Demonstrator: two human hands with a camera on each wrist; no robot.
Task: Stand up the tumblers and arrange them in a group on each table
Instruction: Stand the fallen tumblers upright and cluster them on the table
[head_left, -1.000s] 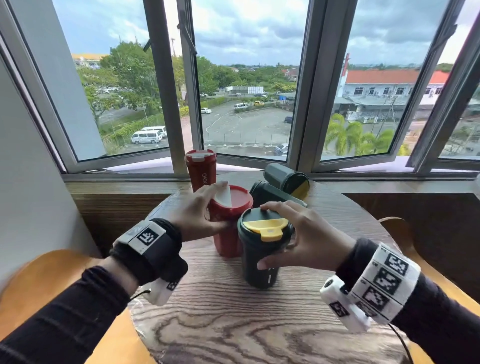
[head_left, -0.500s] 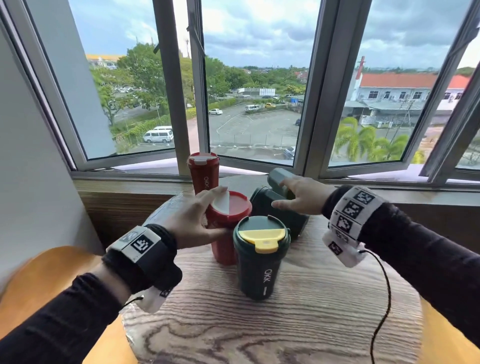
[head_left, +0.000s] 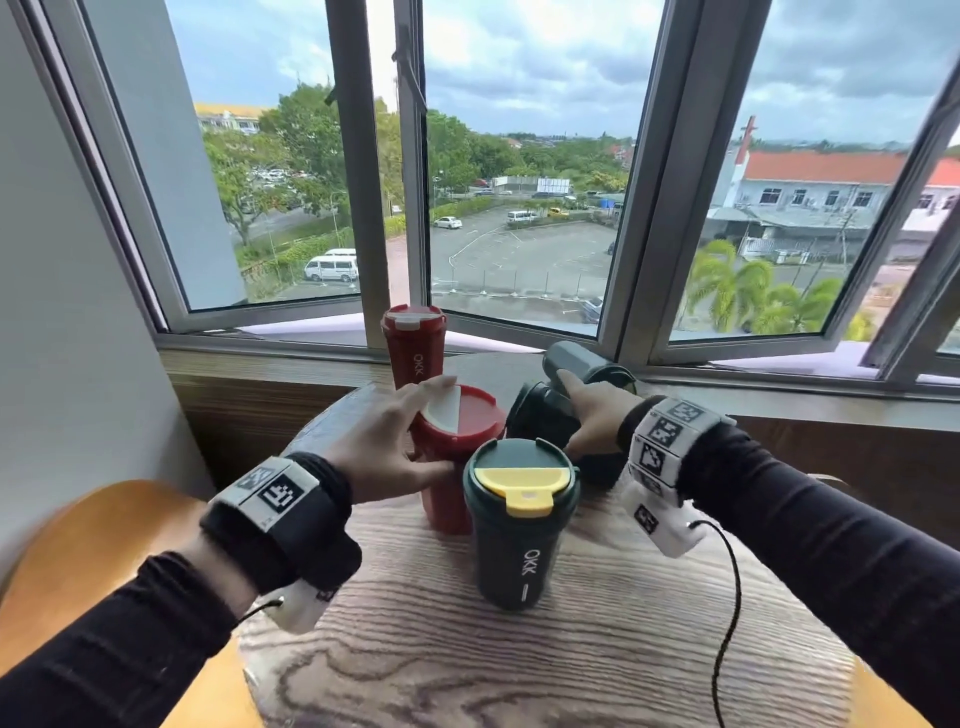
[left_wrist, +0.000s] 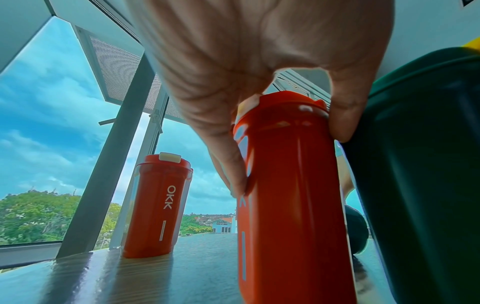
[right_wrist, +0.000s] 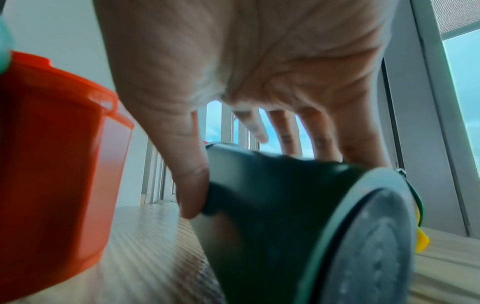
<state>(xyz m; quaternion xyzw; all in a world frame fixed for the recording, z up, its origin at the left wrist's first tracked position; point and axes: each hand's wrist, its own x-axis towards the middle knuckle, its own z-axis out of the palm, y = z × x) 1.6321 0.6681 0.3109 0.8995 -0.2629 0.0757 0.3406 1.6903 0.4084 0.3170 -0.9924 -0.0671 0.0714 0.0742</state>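
Observation:
On the round wooden table (head_left: 597, 665) my left hand (head_left: 415, 431) grips the lid end of an upright red tumbler (head_left: 457, 499), thumb on one side and fingers on the other (left_wrist: 291, 205). A dark green tumbler with a yellow lid (head_left: 519, 525) stands upright beside it. My right hand (head_left: 576, 415) grips a green tumbler lying on its side (head_left: 535, 421), thumb and fingers round its body (right_wrist: 285, 195). A second green tumbler (head_left: 582, 364) lies behind it. Another red tumbler (head_left: 413, 348) stands at the back.
The table's far edge meets a wooden sill and window frames (head_left: 519, 338) right behind the tumblers. Curved wooden chair backs sit at the lower left (head_left: 93, 545) and lower right. A black cable (head_left: 727, 597) hangs from my right wrist across the table.
My right hand let go of the upright green tumbler, reached back and took hold of the lying green one. The left hand stayed on the red tumbler.

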